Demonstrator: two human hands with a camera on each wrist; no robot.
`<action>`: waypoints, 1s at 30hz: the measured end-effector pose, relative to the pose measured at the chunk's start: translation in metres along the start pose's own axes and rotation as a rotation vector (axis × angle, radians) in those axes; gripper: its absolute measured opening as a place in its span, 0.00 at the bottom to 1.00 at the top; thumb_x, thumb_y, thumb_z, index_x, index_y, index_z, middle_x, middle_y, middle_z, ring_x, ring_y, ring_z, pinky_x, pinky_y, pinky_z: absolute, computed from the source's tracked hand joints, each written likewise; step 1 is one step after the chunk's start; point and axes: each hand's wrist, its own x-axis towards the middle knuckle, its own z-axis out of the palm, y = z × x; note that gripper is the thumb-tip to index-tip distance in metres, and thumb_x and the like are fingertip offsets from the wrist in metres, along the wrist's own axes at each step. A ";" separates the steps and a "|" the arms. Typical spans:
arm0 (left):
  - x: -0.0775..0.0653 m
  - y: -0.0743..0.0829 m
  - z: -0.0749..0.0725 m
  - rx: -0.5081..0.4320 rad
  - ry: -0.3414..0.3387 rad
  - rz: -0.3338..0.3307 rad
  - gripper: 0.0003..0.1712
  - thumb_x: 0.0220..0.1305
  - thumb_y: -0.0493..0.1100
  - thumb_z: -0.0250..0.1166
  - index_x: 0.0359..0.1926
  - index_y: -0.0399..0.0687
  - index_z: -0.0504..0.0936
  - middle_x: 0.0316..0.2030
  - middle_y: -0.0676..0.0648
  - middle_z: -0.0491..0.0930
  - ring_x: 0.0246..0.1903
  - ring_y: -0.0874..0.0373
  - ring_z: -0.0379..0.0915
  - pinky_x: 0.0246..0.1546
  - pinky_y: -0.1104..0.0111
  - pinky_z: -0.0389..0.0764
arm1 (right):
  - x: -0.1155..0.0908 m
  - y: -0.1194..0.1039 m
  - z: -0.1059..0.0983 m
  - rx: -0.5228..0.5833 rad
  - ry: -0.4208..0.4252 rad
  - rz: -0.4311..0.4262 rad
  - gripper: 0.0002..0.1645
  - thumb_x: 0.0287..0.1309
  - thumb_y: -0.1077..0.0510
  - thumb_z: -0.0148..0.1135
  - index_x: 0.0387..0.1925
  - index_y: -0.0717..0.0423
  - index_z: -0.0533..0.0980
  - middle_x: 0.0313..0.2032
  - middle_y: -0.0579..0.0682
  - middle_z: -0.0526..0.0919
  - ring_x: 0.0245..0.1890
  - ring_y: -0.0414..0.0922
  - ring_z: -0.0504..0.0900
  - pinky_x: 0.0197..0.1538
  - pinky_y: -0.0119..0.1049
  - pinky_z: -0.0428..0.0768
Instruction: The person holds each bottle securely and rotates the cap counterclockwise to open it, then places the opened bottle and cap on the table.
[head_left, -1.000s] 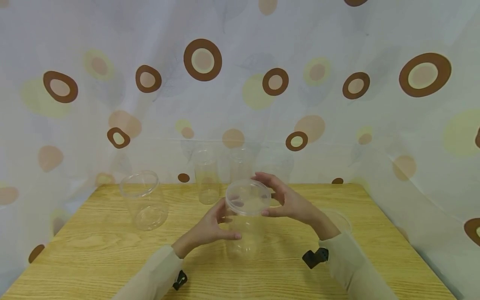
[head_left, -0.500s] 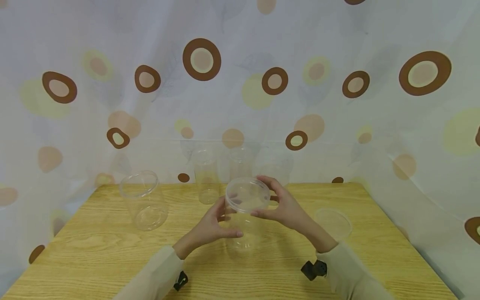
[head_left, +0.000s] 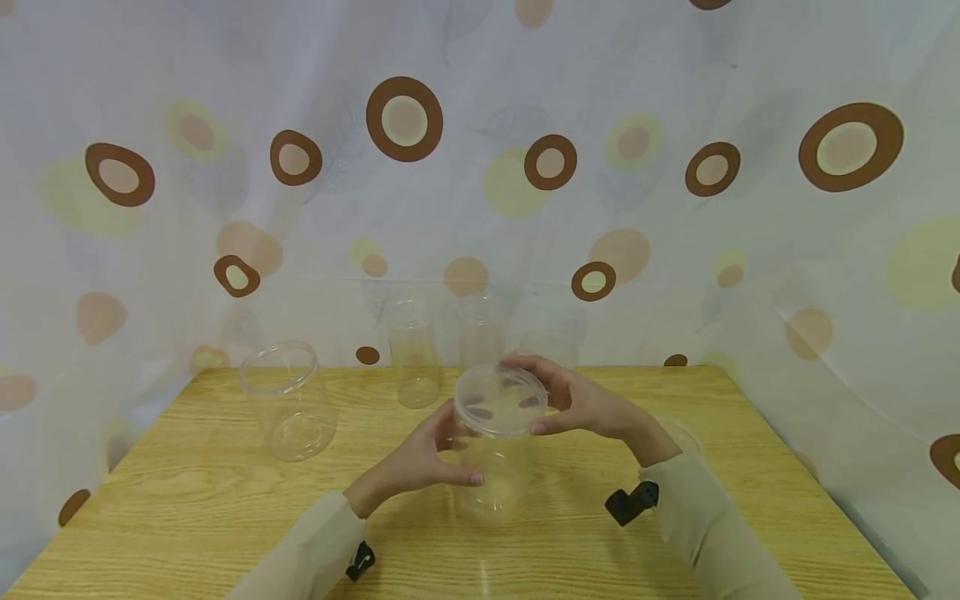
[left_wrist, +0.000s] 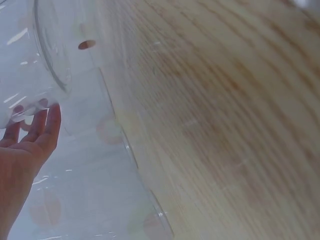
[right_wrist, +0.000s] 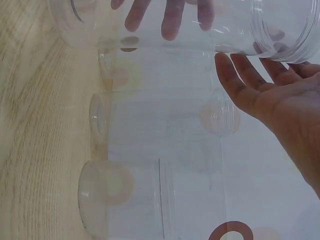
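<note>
A clear plastic jar (head_left: 491, 487) stands upright in the middle of the wooden table in the head view, with a clear round lid (head_left: 498, 400) on its mouth. My left hand (head_left: 416, 458) holds the jar by its left side, thumb in front and fingers behind. On the other side, my right hand (head_left: 588, 408) grips the lid's edge, thumb at the front and fingers at the back. Through the clear wall in the right wrist view, fingers (right_wrist: 173, 20) of the left hand show behind the jar. The left wrist view catches the left fingertips (left_wrist: 52, 122) against it.
Left of the hands stands a wide open clear jar (head_left: 292, 408). Tall clear jars (head_left: 415, 367) line the back of the table before a spotted curtain (head_left: 480, 208). At the right lies a clear flat disc (head_left: 686, 437), partly hidden by the right forearm.
My right hand turned leftward about the lid, then came back to the right. The jar shifted slightly right and nearer. The left hand keeps its hold on the side.
</note>
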 end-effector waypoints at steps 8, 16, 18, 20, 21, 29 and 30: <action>0.001 0.001 0.000 0.035 0.068 0.005 0.52 0.45 0.40 0.74 0.67 0.61 0.54 0.64 0.50 0.61 0.59 0.48 0.66 0.54 0.50 0.69 | -0.003 -0.002 0.014 -0.071 0.197 -0.029 0.51 0.50 0.61 0.66 0.69 0.51 0.47 0.68 0.56 0.52 0.65 0.50 0.56 0.61 0.54 0.63; 0.001 0.000 0.000 0.046 0.119 -0.023 0.52 0.45 0.41 0.74 0.68 0.56 0.53 0.63 0.46 0.63 0.59 0.48 0.66 0.55 0.48 0.67 | 0.003 -0.004 0.041 -0.266 0.465 0.006 0.52 0.44 0.57 0.72 0.67 0.51 0.52 0.64 0.55 0.60 0.62 0.54 0.61 0.58 0.57 0.67; 0.001 0.001 0.001 0.045 0.114 -0.015 0.53 0.45 0.41 0.74 0.68 0.56 0.52 0.64 0.46 0.62 0.59 0.47 0.65 0.55 0.48 0.67 | 0.004 -0.005 0.044 -0.275 0.483 0.011 0.50 0.44 0.56 0.71 0.66 0.52 0.53 0.63 0.55 0.61 0.61 0.55 0.63 0.57 0.57 0.67; 0.001 0.001 0.001 0.045 0.110 -0.011 0.53 0.45 0.41 0.74 0.68 0.58 0.52 0.64 0.46 0.62 0.59 0.47 0.65 0.55 0.48 0.67 | 0.004 -0.005 0.045 -0.273 0.475 0.014 0.49 0.45 0.56 0.71 0.66 0.53 0.54 0.63 0.55 0.62 0.59 0.55 0.64 0.57 0.57 0.67; 0.001 0.002 0.001 0.046 0.107 -0.011 0.53 0.45 0.42 0.74 0.68 0.60 0.52 0.64 0.47 0.62 0.59 0.47 0.65 0.55 0.49 0.67 | 0.004 -0.005 0.044 -0.270 0.463 0.014 0.48 0.46 0.57 0.70 0.65 0.53 0.54 0.62 0.55 0.62 0.58 0.55 0.65 0.57 0.56 0.67; -0.002 0.001 0.000 0.016 0.037 -0.019 0.53 0.45 0.44 0.74 0.68 0.62 0.52 0.64 0.48 0.62 0.59 0.49 0.66 0.55 0.49 0.68 | -0.001 0.000 0.022 -0.097 0.187 -0.023 0.48 0.50 0.62 0.66 0.68 0.50 0.50 0.66 0.53 0.54 0.63 0.51 0.59 0.58 0.37 0.69; -0.003 0.000 0.000 0.015 0.023 -0.022 0.52 0.46 0.45 0.73 0.68 0.62 0.52 0.64 0.48 0.63 0.59 0.49 0.67 0.55 0.49 0.68 | -0.002 0.002 0.019 -0.075 0.151 -0.031 0.48 0.51 0.63 0.65 0.68 0.51 0.49 0.67 0.53 0.52 0.64 0.50 0.57 0.58 0.34 0.69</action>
